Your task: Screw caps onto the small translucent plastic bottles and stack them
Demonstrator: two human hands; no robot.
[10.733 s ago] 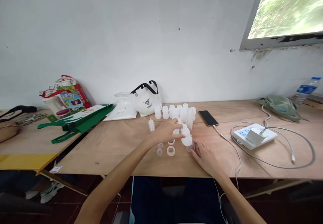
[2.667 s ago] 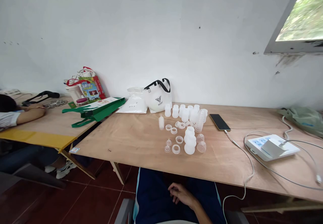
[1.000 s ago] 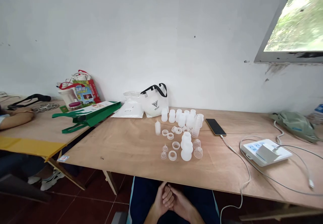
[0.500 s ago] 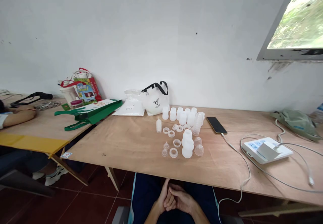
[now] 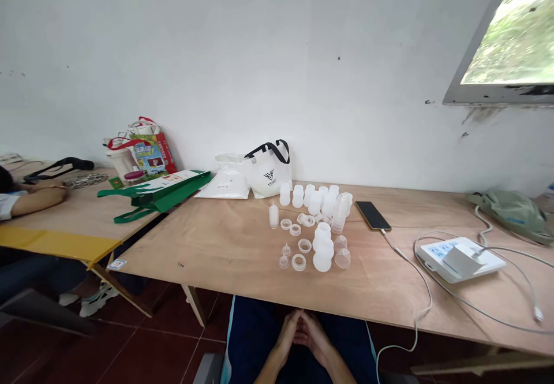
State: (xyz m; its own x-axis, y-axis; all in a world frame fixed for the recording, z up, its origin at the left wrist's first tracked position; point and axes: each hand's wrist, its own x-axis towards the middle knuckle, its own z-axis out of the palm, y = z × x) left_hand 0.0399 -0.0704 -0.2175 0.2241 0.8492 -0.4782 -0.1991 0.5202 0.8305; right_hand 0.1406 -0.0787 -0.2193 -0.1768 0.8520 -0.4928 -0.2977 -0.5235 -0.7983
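Observation:
My left hand [image 5: 285, 336] and my right hand [image 5: 314, 340] rest in my lap, below the table's front edge. Their fingertips meet, with a gap between the palms; no object shows in them. Nearest on the tabletop [image 5: 225, 245] are milky feeding bottles [image 5: 322, 257], clear domed caps [image 5: 342, 258], screw rings [image 5: 298, 262] and small clear nipples [image 5: 284, 261]. Farther back stand more white bottles [image 5: 298, 197], a stack of clear caps [image 5: 340, 213] and a stack of nipples [image 5: 273, 216].
Against the wall sit a white tote bag [image 5: 268, 179] and a white plastic packet [image 5: 225, 183]. To the right are a phone [image 5: 373, 216] on a cable, a power strip [image 5: 461, 258] and a green cap [image 5: 513, 213]. A green bag [image 5: 167, 196] lies left; a co-worker's arm [image 5: 41, 200] rests beyond.
My hands have shifted from a loose clasp, one thumb raised, to fingertips meeting with the palms apart. The view has moved slightly; the things on the table stay put.

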